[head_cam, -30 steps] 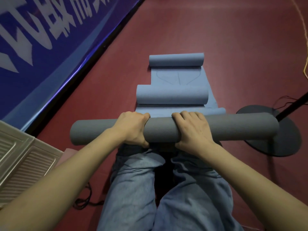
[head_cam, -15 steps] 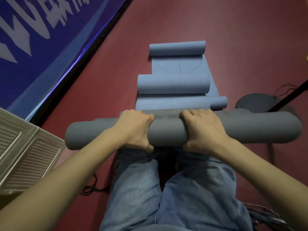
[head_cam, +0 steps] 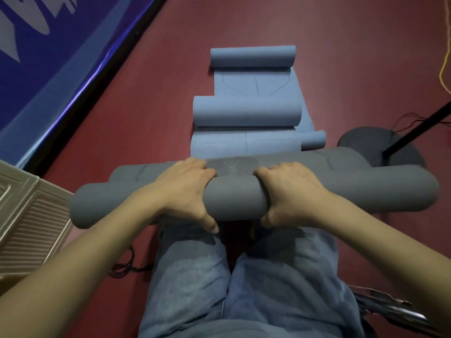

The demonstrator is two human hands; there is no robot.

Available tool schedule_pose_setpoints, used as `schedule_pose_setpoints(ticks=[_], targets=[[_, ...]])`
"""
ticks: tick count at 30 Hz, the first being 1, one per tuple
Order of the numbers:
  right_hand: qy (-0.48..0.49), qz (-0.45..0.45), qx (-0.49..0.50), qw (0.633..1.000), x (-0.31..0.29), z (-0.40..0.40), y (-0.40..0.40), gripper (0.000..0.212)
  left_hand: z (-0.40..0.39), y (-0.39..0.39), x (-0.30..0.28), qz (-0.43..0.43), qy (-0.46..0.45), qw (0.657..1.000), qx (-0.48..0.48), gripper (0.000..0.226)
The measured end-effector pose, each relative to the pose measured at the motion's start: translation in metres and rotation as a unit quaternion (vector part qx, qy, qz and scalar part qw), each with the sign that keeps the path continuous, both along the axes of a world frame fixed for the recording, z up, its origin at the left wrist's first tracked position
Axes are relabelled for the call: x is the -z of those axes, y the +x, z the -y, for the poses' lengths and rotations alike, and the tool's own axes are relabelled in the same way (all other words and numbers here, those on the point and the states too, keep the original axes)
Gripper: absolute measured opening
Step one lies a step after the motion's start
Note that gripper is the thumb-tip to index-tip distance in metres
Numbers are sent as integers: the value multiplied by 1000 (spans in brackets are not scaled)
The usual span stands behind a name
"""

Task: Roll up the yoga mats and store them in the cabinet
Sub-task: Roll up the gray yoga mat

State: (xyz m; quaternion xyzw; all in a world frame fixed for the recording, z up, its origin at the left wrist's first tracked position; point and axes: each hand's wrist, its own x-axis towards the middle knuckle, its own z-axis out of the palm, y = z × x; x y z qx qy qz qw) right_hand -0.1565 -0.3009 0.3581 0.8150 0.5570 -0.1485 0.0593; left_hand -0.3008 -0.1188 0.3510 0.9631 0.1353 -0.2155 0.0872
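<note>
Since a second ago the grey mat (head_cam: 234,198) has loosened: a flat strip printed with line figures now shows beyond the roll, and its right end sits nearer the black stand base (head_cam: 358,140). The left hand (head_cam: 185,189) and right hand (head_cam: 290,189) grip the roll's middle, fingers curled over the top, thumbs underneath, above the knees in jeans (head_cam: 246,284). Blue mats (head_cam: 246,112) lie partly rolled on the red floor (head_cam: 151,113) just beyond. The banner (head_cam: 36,45) bears white lettering, too cropped to read.
</note>
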Motion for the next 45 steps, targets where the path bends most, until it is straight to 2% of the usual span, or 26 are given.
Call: schedule_pose_setpoints(ticks=[6, 11, 14, 16, 19, 23, 26, 29, 32, 35, 38, 41, 45], targets=[[-61, -47, -17, 997, -12, -12, 15, 65, -6, -2, 1, 109, -35, 993, -1, 109], [-114, -106, -8, 988, -19, -28, 30, 73, 4, 0, -6, 111, 69, 989, 65, 76], [-121, -122, -8, 985, -18, -32, 36, 76, 15, 2, 1, 72, 123, 987, 76, 89], [-114, -120, -11, 986, -17, -30, 35, 78, 16, 0, 9, 75, 131, 986, 72, 99], [-72, -104, -25, 992, -13, -22, 32, 78, 13, -1, 17, 112, 141, 981, 69, 80], [-52, -93, -24, 994, -10, -13, 38, 81, 10, 13, 9, 70, 108, 990, 63, 67], [-35, -60, -36, 997, -10, -15, 38, 93, -4, 23, -2, 36, 88, 993, 67, 69], [-24, 15, -57, 998, -2, -20, 27, 112, -20, 37, -10, -1, 61, 996, 59, 75], [-29, 49, -45, 997, 7, -24, 29, 108, -25, 51, -11, -22, 46, 997, 56, 82], [-29, 29, -40, 998, 5, -29, 41, 99, -27, 49, -3, 7, 12, 1000, 21, 86], [-31, 6, -45, 998, 4, -38, 46, 90, -33, 40, 3, 54, -25, 998, -4, 100], [-53, -28, -34, 998, 1, -44, 57, 89, -35, 36, 1, 104, -43, 993, -31, 106], [-75, -69, -28, 994, -3, -50, 67, 97, -30, 29, -3, 113, 14, 993, -19, 97]])
